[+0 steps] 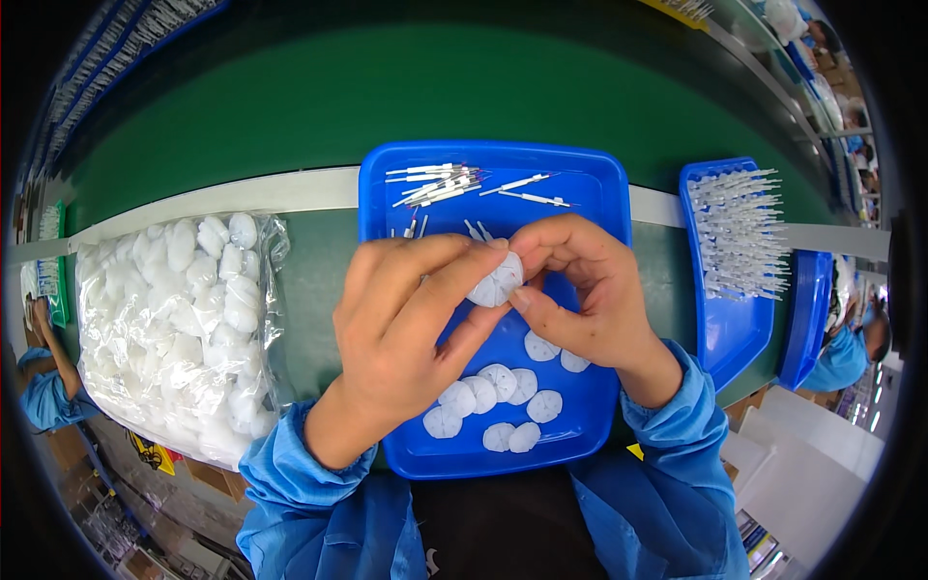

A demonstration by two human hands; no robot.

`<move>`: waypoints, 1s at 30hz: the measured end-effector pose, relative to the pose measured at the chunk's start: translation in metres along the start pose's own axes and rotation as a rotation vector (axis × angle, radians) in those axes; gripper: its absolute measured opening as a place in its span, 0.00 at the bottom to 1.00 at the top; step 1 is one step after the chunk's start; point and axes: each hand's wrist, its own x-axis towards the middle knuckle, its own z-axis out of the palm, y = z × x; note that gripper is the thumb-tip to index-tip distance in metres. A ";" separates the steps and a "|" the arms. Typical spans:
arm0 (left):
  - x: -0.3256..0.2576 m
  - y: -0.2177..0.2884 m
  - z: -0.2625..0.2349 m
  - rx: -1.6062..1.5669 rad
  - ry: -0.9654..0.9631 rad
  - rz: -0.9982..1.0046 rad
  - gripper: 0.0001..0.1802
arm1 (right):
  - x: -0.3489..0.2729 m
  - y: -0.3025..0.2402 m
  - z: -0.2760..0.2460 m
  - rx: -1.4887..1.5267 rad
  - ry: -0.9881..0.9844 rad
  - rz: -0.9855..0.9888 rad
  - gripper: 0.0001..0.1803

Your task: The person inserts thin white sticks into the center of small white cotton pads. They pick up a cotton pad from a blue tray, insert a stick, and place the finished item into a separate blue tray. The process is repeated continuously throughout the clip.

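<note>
Between the fingertips of both hands is a round white disc (498,281) with fine lines meeting at its middle. My left hand (401,314) pinches its left and upper edge; my right hand (580,280) grips its right edge with thumb and fingers. They are over a blue tray (406,459). Several similar white discs (498,383) lie in the tray's near half, some overlapping. At its far end are thin white sticks (440,184) with slender tips, loosely piled. My fingers cover part of the held disc and some sticks behind.
On the left lies a large clear plastic bag (174,329) full of white rounded pieces. A blue tray (730,338) at the right holds many upright white sticks (739,232). The green worktop (387,87) stretches behind. Other people in blue sleeves (841,362) sit at both sides.
</note>
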 end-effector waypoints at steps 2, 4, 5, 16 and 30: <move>0.000 0.000 0.000 0.000 -0.005 0.009 0.28 | 0.001 -0.005 0.000 0.043 -0.002 0.021 0.19; 0.000 -0.002 0.001 -0.014 -0.011 0.016 0.27 | 0.000 -0.006 -0.002 0.074 -0.020 0.031 0.18; 0.000 -0.001 0.001 -0.028 -0.010 0.004 0.27 | 0.001 -0.005 -0.004 0.086 -0.038 0.030 0.18; -0.006 -0.003 0.004 -0.100 -0.017 0.015 0.28 | 0.000 -0.007 -0.001 0.061 -0.022 0.022 0.14; -0.012 -0.013 -0.010 -0.491 -0.080 -0.322 0.17 | 0.032 -0.009 -0.023 -1.149 0.090 -0.240 0.17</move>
